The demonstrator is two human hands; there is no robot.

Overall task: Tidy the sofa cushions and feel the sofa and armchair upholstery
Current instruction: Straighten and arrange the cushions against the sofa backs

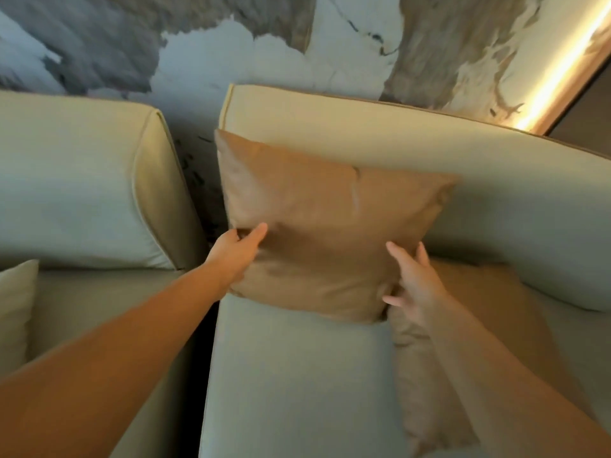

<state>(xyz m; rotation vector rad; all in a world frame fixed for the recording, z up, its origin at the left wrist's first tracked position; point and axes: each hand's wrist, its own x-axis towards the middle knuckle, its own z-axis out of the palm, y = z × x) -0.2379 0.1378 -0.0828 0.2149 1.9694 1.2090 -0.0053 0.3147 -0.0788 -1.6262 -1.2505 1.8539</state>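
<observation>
A tan square cushion (317, 226) stands upright against the cream back cushion (429, 153) of the right sofa section. My left hand (236, 251) grips its lower left edge, thumb in front and fingers behind. On the cushion's lower right corner my right hand (415, 279) presses with fingers spread. A second tan cushion (469, 358) lies flat on the seat (297, 375) under my right forearm.
A separate cream sofa section (72, 180) stands to the left across a dark gap (201, 206), with a pale cushion (15, 309) at its left edge. A grey marbled wall (231, 44) and a lit strip (568, 64) are behind.
</observation>
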